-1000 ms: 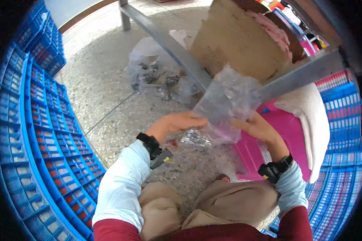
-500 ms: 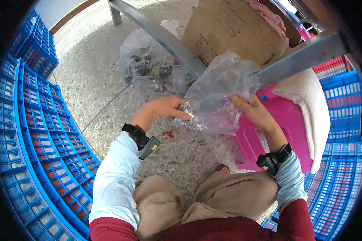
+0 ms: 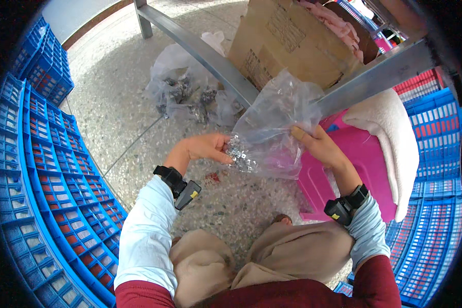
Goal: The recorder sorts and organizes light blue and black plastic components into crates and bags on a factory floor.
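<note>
A clear plastic bag point(image 3: 278, 115) hangs between my two hands, its upper part puffed out beside the metal beam. Small shiny silver pieces point(image 3: 242, 158) are bunched in its lower left corner; they look like metal, but their kind is too small to make out. My left hand point(image 3: 209, 147) is closed round that corner of the bag from the left, thumb toward the pieces. At the bag's right side, my right hand point(image 3: 321, 147) pinches the plastic between thumb and fingers. Both wrists wear black straps with small dark devices.
Another clear bag point(image 3: 182, 61) with dark shiny bundles lies on the speckled floor beyond. A metal beam point(image 3: 205, 56) crosses before a cardboard box point(image 3: 287, 43). A pink stool point(image 3: 339, 169) with a white cloth stands right. Blue crates point(image 3: 61, 174) line both sides.
My left hand has shifted slightly down, and more of the silver pieces show beside its fingers. The bag has moved a little left and my right hand keeps its hold.
</note>
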Tool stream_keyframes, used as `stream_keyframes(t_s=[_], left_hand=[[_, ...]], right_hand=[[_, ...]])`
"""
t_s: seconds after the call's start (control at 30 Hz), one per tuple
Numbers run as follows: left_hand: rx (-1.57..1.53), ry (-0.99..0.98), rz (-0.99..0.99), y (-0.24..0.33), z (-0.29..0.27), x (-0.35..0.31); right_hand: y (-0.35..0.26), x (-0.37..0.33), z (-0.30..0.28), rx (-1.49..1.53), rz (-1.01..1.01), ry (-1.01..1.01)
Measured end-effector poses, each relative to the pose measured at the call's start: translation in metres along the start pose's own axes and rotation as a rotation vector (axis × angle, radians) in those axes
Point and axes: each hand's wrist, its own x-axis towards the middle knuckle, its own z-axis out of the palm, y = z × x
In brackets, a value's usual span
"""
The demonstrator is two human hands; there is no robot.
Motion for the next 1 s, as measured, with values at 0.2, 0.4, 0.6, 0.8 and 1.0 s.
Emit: stream_keyframes(t_s=[0.2, 0.4, 0.6, 0.8, 1.0], left_hand=[[-0.098, 0.014, 0.020, -0.002, -0.002, -0.003], [0.141, 0.054, -0.249, -0.024, 0.001, 0.016], [0.434, 0.568, -0.335, -0.082, -0.020, 0.037], [0.716, 1.503, -0.051, -0.087, -0.041, 0.081], [1.062, 0.880, -0.099, -0.107, -0.036, 0.101]], right_hand=[[0.010, 0.006, -0.004, -0.053, 0.022, -0.006], [0.008, 0.003, 0.002, -0.046, -0.113, -0.007], [0.005, 0.004, -0.014, -0.483, -0.061, -0.113], [0.014, 0.008, -0.008, -0.443, -0.089, -0.032], [0.018, 0.009, -0.009, -0.483, -0.063, -0.075]])
